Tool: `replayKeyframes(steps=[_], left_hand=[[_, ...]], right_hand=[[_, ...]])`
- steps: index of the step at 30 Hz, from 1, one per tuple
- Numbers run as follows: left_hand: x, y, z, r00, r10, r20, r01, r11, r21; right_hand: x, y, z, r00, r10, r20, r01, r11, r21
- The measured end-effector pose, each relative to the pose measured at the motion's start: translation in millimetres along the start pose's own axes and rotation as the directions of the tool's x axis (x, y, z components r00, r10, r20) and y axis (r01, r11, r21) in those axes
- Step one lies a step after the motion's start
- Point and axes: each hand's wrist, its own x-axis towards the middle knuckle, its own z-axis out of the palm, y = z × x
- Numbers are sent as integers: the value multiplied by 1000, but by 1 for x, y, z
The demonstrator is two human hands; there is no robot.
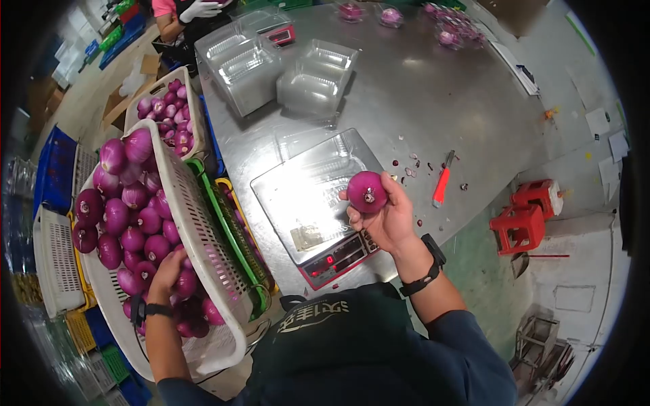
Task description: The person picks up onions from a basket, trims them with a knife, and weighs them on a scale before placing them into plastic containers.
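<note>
My right hand (387, 220) holds a peeled-looking purple onion (367, 191), root or stem end facing the camera, over the right edge of the weighing scale (277, 196). A clear plastic tray (318, 162) lies on the scale's metal plate, and its red display panel (332, 260) faces me. My left hand (167, 274) reaches into a large white basket (203, 230) full of purple onions (134, 196). Its fingers are bent among the onions and partly hidden, so what they grip, if anything, does not show.
Stacked clear trays (247, 68) stand at the back left of the metal table (406, 88). An orange-handled knife (441, 186) lies right of the scale near onion scraps. Wrapped onions (391, 16) sit at the back. A gloved person (200, 9) is at upper left; red stools (518, 227) stand right.
</note>
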Motion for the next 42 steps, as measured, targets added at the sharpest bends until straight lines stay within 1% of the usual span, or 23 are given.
replayKeyframes(steps=[1, 2, 3, 4, 5, 6, 7, 9, 12, 15, 16, 19, 21, 24, 28, 29, 30, 32, 34, 36, 37, 39, 42], left_hand=[[-18, 12, 0, 997, -78, -23, 69, 965, -254], [-43, 24, 0, 987, -159, -38, 119, 859, -498], [-85, 68, 13, 981, -161, -104, 77, 826, -558], [-107, 83, 14, 992, -120, -32, 59, 687, -724], [-128, 95, 20, 987, -110, -118, -24, 623, -782], [-147, 106, 20, 994, -32, -105, -70, 551, -832], [-155, 105, 18, 983, 185, -20, -102, 449, -888], [-161, 105, 28, 920, 385, -77, -217, 335, -917], [-180, 136, 66, 831, 545, -112, -263, 208, -942], [-192, 149, 100, 845, 526, -97, -239, 208, -948], [-187, 146, 106, 808, 575, -130, -354, 297, -887], [-186, 161, 133, 809, 585, -65, -314, 337, -887], [-180, 176, 157, 832, 552, -55, -264, 307, -914], [-159, 201, 191, 877, 480, 3, -201, 374, -905], [-120, 242, 237, 882, 471, 14, -324, 626, -709], [-107, 249, 254, 881, 463, -95, -431, 706, -562], [-95, 257, 263, 846, 529, -64, -515, 782, -352], [-72, 266, 284, 819, 562, 114, -543, 824, -164], [-62, 275, 304, 813, 563, 151, -581, 765, 278], [-47, 280, 322, 786, 572, 236, -583, 556, 592], [-43, 282, 329, 782, 573, 244, -589, 551, 591], [-39, 280, 339, 812, 492, 314, -539, 424, 728], [-34, 268, 340, 778, 521, 351, -584, 392, 712]], right_hand=[[0, -1, -4, 1000, 8, 12, -8, 1000, 6], [-1, -2, -10, 1000, -8, -9, 8, 1000, -1], [3, -1, -13, 1000, -7, -9, 7, 1000, -5], [3, -2, -17, 1000, 10, 24, -10, 1000, -17], [1, -3, -13, 1000, 17, -19, -18, 999, -32], [3, -3, -17, 1000, 9, -9, -10, 998, -62], [3, -2, -19, 1000, -3, -7, 3, 997, -79], [6, -3, -18, 1000, 6, -1, -6, 999, -40], [8, -9, -23, 996, -31, 83, 38, 995, -90], [4, -15, -26, 997, -68, 47, 75, 986, -147], [2, -17, -27, 996, -69, 53, 76, 986, -146], [-7, -27, -35, 992, -85, 93, 101, 977, -187], [-10, -34, -46, 994, -68, 87, 84, 978, -189], [-16, -48, -65, 994, -41, 104, 57, 985, -160], [-26, -71, -83, 994, -68, 89, 81, 986, -149], [-28, -76, -90, 993, -83, 78, 94, 985, -146], [-30, -80, -97, 995, -91, 50, 98, 983, -153], [-34, -87, -107, 994, -107, 17, 109, 981, -160], [-36, -92, -114, 993, -121, -2, 119, 975, -187], [-36, -96, -119, 991, -130, -19, 124, 975, -184], [-35, -96, -120, 991, -129, -31, 121, 976, -183], [-32, -97, -121, 990, -135, -32, 127, 975, -185], [-26, -95, -117, 992, -124, -33, 115, 974, -193]])
